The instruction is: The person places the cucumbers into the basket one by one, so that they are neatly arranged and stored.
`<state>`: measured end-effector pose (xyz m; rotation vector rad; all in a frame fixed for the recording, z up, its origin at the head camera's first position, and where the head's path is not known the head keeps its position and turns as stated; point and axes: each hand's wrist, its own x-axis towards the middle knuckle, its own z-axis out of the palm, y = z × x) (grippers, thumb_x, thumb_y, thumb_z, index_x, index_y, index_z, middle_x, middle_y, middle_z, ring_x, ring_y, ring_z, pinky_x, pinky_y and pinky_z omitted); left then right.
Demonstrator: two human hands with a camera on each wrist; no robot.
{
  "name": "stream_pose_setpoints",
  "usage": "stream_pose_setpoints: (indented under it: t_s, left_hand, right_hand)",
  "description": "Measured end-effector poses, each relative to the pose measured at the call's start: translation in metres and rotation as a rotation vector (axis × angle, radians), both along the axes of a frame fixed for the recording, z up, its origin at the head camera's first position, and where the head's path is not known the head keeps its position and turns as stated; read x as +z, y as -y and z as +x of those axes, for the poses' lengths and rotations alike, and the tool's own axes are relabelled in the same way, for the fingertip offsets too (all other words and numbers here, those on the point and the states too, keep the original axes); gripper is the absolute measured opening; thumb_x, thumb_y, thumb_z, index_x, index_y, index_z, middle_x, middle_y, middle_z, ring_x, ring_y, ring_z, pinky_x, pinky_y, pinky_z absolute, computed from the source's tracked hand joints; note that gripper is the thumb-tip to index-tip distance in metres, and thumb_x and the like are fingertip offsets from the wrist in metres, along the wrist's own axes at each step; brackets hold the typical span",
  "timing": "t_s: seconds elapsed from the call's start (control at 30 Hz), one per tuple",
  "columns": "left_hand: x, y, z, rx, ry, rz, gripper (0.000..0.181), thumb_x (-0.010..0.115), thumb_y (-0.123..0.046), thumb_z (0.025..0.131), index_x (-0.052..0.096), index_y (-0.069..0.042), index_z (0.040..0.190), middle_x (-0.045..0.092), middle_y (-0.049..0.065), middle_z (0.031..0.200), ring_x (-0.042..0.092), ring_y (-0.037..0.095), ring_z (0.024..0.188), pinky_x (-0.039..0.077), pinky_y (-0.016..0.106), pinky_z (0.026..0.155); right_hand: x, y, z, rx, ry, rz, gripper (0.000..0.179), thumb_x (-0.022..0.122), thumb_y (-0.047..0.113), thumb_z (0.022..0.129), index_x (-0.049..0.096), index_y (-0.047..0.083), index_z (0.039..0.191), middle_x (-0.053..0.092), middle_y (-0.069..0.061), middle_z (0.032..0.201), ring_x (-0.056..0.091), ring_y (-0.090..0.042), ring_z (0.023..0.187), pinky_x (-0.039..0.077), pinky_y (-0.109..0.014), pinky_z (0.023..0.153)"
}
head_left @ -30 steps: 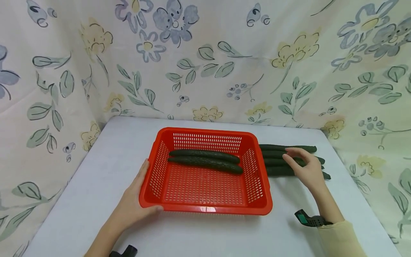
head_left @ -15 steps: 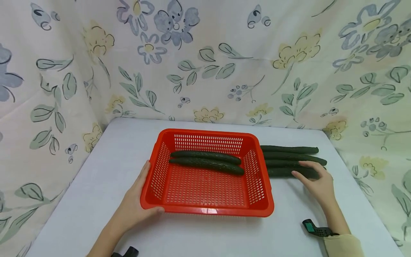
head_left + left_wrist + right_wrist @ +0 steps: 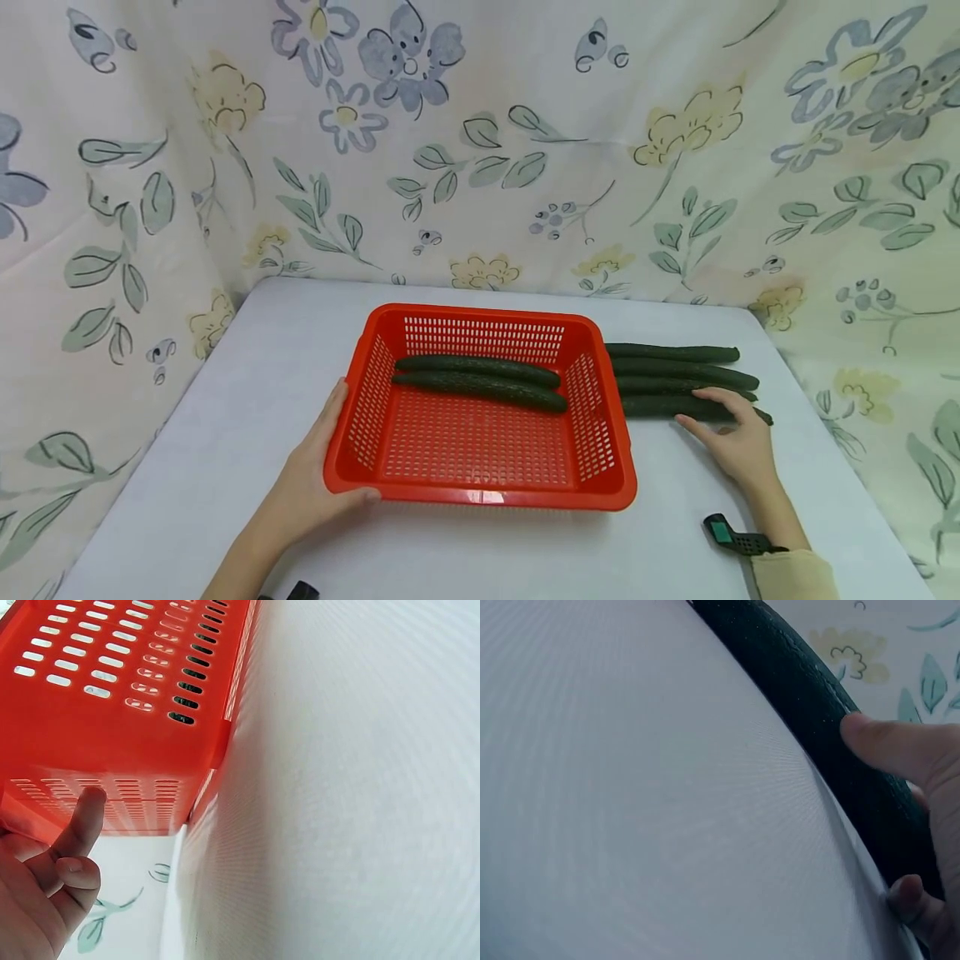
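Observation:
A red plastic basket (image 3: 480, 497) with slotted walls stands on the white table. My left hand (image 3: 303, 487) holds its near left corner, thumb along the front rim and fingers against the left wall. In the left wrist view a fingertip (image 3: 91, 796) lies on the slotted side. Inside the basket, two dark green cucumbers (image 3: 480, 388) lie side by side. To its right, my right hand (image 3: 738, 442) grips the nearest of several more cucumbers (image 3: 651, 407), the thumb on the near side. The right wrist view shows that thumb (image 3: 877, 739) against the cucumber's dark skin.
The other loose cucumbers (image 3: 675, 367) lie in a row behind the gripped one, their left ends hidden by the basket. A floral curtain (image 3: 480, 150) hangs behind and beside the table (image 3: 465, 558). A black band (image 3: 742, 540) is on the right wrist.
The right hand has moved toward the front of the cucumber row and come down onto the nearest cucumber, its fingers now round it. The left hand and basket stay put.

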<state>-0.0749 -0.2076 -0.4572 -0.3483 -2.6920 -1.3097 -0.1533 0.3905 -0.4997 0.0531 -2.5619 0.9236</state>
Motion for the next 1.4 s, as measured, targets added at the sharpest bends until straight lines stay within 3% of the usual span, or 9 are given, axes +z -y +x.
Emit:
stream_pose_setpoints:
  t_s: [0.1,0.2,0.37,0.5,0.6,0.73,0.87,1.17,1.4]
  left_hand:
    - [0.0003,-0.0002,0.0010,0.000,0.008,0.004,0.142,0.101,-0.030,0.066,0.007,-0.033,0.172,0.019,0.004,0.177,0.044,0.035,0.146,0.055,0.025,0.095]
    - [0.0006,-0.0002,0.0012,-0.002,0.012,0.012,0.142,0.101,-0.030,0.066,0.006,-0.033,0.172,0.019,0.004,0.177,0.045,0.036,0.145,0.056,0.025,0.093]
    - [0.0015,-0.0006,0.0010,-0.001,0.016,0.013,0.141,0.100,-0.030,0.066,0.007,-0.033,0.172,0.019,0.005,0.177,0.045,0.036,0.145,0.056,0.026,0.091]
    - [0.0021,-0.0014,0.0013,-0.004,0.015,0.019,0.140,0.100,-0.030,0.067,0.007,-0.033,0.172,0.019,0.005,0.177,0.045,0.035,0.144,0.057,0.026,0.090]
    - [0.0023,-0.0017,0.0016,-0.006,0.011,0.019,0.140,0.100,-0.030,0.068,0.007,-0.033,0.172,0.020,0.005,0.177,0.045,0.032,0.144,0.057,0.026,0.090]
    - [0.0019,-0.0017,0.0014,-0.008,0.008,0.016,0.141,0.100,-0.030,0.067,0.007,-0.033,0.172,0.020,0.004,0.177,0.045,0.028,0.145,0.056,0.026,0.092]
    - [0.0012,-0.0016,0.0010,-0.011,0.004,0.018,0.141,0.100,-0.029,0.066,0.007,-0.033,0.172,0.020,0.003,0.177,0.044,0.026,0.145,0.056,0.026,0.093]
    - [0.0000,-0.0008,0.0007,-0.009,-0.009,0.017,0.140,0.100,-0.029,0.066,0.008,-0.031,0.172,0.019,0.000,0.178,0.040,0.011,0.147,0.056,0.024,0.092]
    - [-0.0004,-0.0010,0.0002,-0.006,-0.006,0.004,0.141,0.100,-0.030,0.066,0.007,-0.031,0.172,0.019,0.003,0.178,0.044,0.029,0.146,0.056,0.025,0.092]
  right_hand:
    - [-0.0037,-0.0016,-0.0009,0.019,-0.018,0.052,0.051,0.095,0.015,0.078,0.075,0.008,0.124,0.067,-0.012,0.131,0.036,0.021,0.114,0.038,-0.009,0.070]
    - [-0.0038,-0.0017,-0.0018,0.031,-0.032,0.067,0.050,0.096,0.014,0.077,0.076,0.008,0.121,0.067,-0.016,0.130,0.036,0.018,0.114,0.038,-0.013,0.073]
    - [-0.0005,-0.0010,-0.0019,0.026,-0.006,0.087,0.046,0.097,0.016,0.076,0.077,0.008,0.117,0.067,-0.017,0.130,0.052,-0.012,0.121,0.039,-0.020,0.081]
    - [0.0030,-0.0009,-0.0006,0.031,0.040,0.086,0.045,0.095,0.016,0.078,0.075,0.007,0.118,0.067,-0.022,0.131,0.055,-0.041,0.124,0.048,-0.050,0.098]
    - [0.0034,-0.0017,0.0007,0.039,0.052,0.081,0.045,0.095,0.017,0.079,0.075,0.007,0.118,0.067,-0.023,0.130,0.055,-0.045,0.125,0.043,-0.072,0.101]
    - [0.0020,-0.0027,0.0022,0.039,0.029,0.087,0.043,0.097,0.018,0.078,0.077,0.012,0.115,0.071,-0.016,0.124,0.056,-0.012,0.123,0.045,-0.038,0.109]
    - [0.0002,-0.0041,0.0020,0.061,-0.007,0.074,0.041,0.098,0.017,0.075,0.079,0.014,0.111,0.073,-0.013,0.118,0.041,0.021,0.115,0.028,-0.004,0.096]
    - [-0.0018,-0.0057,-0.0013,0.085,-0.027,0.069,0.041,0.098,0.013,0.073,0.079,0.014,0.109,0.074,-0.014,0.116,0.041,0.023,0.113,0.026,0.000,0.096]
    - [-0.0016,-0.0040,-0.0009,0.121,-0.067,0.066,0.040,0.098,0.008,0.072,0.080,0.011,0.107,0.074,-0.016,0.114,0.042,0.025,0.113,0.026,0.001,0.096]
